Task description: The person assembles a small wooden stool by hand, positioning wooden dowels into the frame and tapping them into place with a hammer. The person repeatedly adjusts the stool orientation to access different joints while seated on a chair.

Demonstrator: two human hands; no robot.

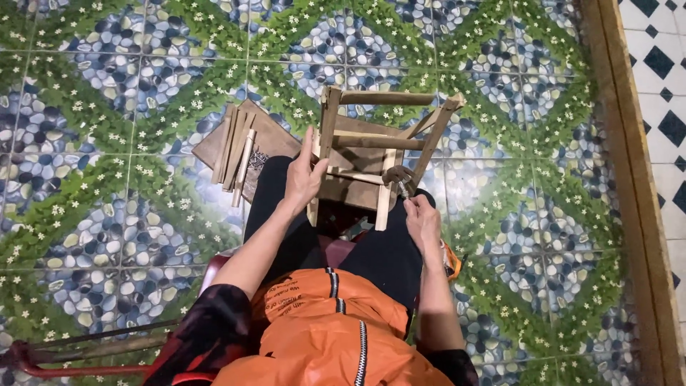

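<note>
One wooden frame (375,154) rests on the lap; left hand (306,175) grips one upright, fingers closed. Right hand (421,218) holds one small tool (401,182) against a frame leg. One bundle of sticks (236,154) lies on one board (268,136) on the floor (107,179).

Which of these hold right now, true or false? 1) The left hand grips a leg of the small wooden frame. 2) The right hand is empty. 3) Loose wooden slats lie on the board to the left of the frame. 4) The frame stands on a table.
1) True: the left hand has its grip on an upright leg of the wooden frame.
2) False: the right hand holds a small tool against the frame; what kind it is cannot be told.
3) True: the slats lie bundled on the flat board.
4) False: it rests over the person's lap, above the tiled floor.
</note>
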